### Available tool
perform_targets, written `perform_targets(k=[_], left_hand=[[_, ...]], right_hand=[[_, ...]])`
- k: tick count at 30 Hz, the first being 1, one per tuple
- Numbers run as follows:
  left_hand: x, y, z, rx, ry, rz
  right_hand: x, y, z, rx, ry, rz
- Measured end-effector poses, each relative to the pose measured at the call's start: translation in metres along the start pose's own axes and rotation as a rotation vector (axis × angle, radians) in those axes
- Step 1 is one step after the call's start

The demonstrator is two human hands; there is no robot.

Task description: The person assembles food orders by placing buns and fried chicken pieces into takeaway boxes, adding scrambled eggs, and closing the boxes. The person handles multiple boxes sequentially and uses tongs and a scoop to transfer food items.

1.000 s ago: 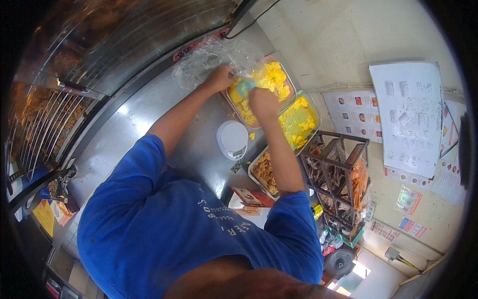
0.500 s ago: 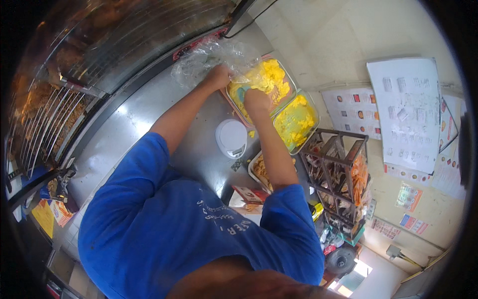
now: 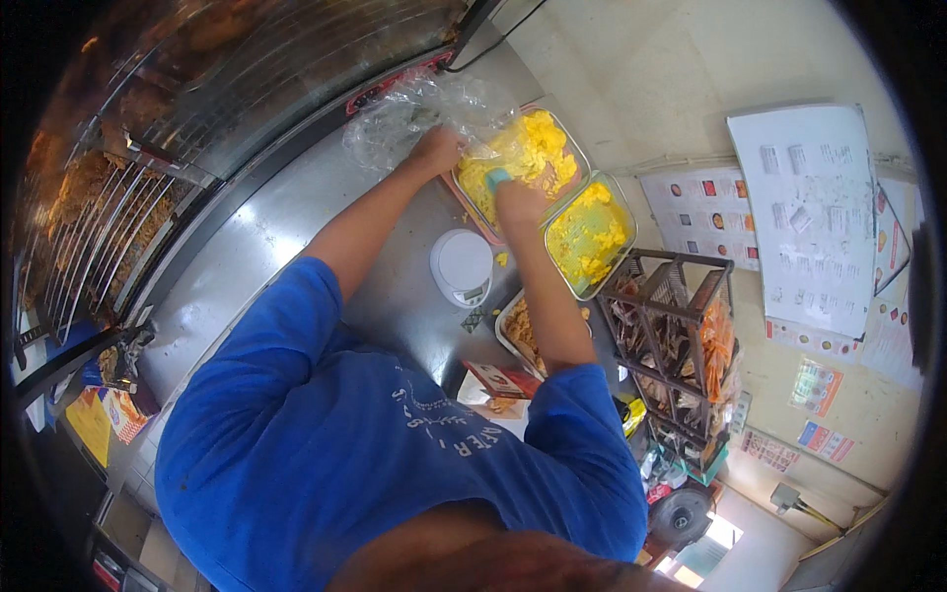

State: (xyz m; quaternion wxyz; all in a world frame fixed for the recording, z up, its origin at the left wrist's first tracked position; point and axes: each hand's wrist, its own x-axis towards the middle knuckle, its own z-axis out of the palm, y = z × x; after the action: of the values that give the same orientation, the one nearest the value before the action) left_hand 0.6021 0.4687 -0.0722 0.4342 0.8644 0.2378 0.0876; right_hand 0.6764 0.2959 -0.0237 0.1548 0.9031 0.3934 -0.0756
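Observation:
A shallow tray (image 3: 582, 158) of crumbly yellow food (image 3: 538, 148) lies at the far end of the counter. My left hand (image 3: 436, 153) is closed on the edge of a crumpled clear plastic bag (image 3: 390, 128), which spreads left of the tray and partly over its near corner. Over the tray, my right hand (image 3: 520, 205) grips a small teal tool (image 3: 497, 178); its working end is hidden, so I cannot tell its exact kind. Beside it, to the right, stands a second tray (image 3: 589, 232) with a thinner layer of the yellow food.
A white round-topped scale (image 3: 462, 264) stands on the metal counter (image 3: 380, 266). Under my right forearm is a tray of brown crumbly food (image 3: 523, 331), near a red-and-white box (image 3: 498, 378). A dark rack of packets (image 3: 666, 345) stands right; a glass-fronted cabinet (image 3: 237, 69) lines the left.
The whole view has shifted slightly. My right hand and the teal tool have moved a little within the tray; my left hand keeps its hold on the bag.

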Motion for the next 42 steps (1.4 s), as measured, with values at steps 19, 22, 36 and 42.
perform_targets(k=[19, 22, 36, 42], left_hand=[[0.002, -0.008, 0.004, 0.02, -0.04, -0.072], [0.0, -0.008, 0.001, -0.008, -0.028, -0.058], [-0.004, -0.002, 0.006, 0.032, -0.065, -0.032], [-0.004, -0.008, 0.012, 0.106, 0.037, 0.073]], right_hand=[[-0.013, -0.001, 0.007, 0.047, -0.005, -0.219], [-0.011, 0.018, -0.008, 0.036, 0.068, -0.193], [-0.018, 0.024, -0.027, -0.134, 0.039, -0.368], [-0.032, 0.019, -0.04, -0.121, -0.11, -0.412]])
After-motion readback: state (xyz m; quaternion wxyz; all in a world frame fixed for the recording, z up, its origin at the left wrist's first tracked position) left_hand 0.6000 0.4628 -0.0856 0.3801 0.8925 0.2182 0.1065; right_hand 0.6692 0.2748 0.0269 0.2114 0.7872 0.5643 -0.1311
